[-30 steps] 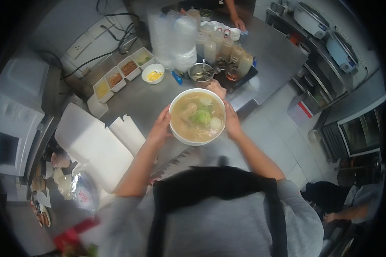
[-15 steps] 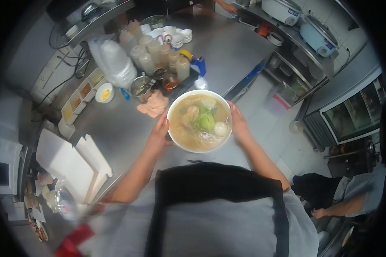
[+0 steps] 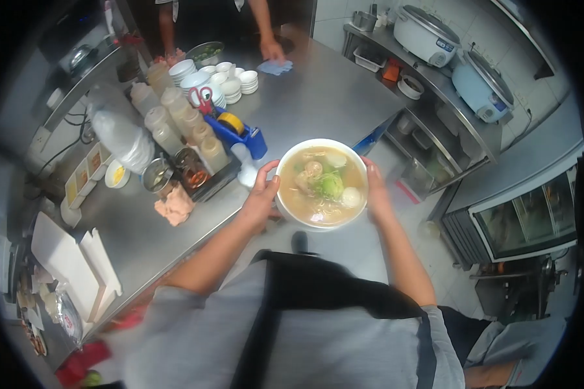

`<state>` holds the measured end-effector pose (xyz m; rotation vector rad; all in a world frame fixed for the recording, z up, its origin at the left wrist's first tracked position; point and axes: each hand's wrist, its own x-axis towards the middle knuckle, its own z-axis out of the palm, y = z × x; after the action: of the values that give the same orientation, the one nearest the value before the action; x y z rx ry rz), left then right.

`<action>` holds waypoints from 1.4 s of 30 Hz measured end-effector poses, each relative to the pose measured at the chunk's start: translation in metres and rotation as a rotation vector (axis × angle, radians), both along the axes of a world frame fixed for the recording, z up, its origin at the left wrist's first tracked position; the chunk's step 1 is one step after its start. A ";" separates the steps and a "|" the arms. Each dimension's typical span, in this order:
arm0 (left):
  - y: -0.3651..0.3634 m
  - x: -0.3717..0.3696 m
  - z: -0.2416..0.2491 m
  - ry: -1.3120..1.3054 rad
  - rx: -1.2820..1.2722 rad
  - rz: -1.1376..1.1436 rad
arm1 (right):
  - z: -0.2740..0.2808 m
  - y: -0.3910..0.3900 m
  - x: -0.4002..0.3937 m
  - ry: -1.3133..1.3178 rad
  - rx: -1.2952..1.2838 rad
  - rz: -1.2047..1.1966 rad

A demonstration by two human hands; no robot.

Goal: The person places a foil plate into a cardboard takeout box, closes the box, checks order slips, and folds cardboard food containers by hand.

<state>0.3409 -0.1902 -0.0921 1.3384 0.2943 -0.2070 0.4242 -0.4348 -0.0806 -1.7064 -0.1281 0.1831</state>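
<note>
A white bowl of noodle soup is held level in front of my body, over the floor beside the counter edge. In its broth sit pale noodles, green leafy vegetable and whitish round pieces. My left hand is closed on the bowl's left side, with the thumb near the rim. On the opposite side, my right hand grips the wall. The fingers beneath the bowl are partly hidden.
The steel counter holds sauce bottles, a blue tape dispenser, a peach cloth and stacked white dishes. Across it, another person's hand touches a blue cloth. Rice cookers and a glass-door fridge stand right.
The bowl and both my hands have moved right, away from the counter and over the floor. My view has turned. Another person with a blue cloth now shows across the counter.
</note>
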 end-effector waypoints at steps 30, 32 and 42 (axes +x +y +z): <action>0.034 0.416 -0.073 0.074 0.016 0.664 | -0.118 0.144 0.554 0.201 0.184 0.538; 0.046 0.436 -0.072 0.097 0.038 0.675 | -0.123 0.164 0.578 0.225 0.206 0.566; 0.116 0.529 -0.071 0.020 0.128 0.785 | -0.144 0.261 0.684 0.144 0.242 0.594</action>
<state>0.8703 -0.0745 -0.1636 1.2529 0.8320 0.4629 1.1082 -0.1738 -0.2245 -1.3694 -0.5290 0.7009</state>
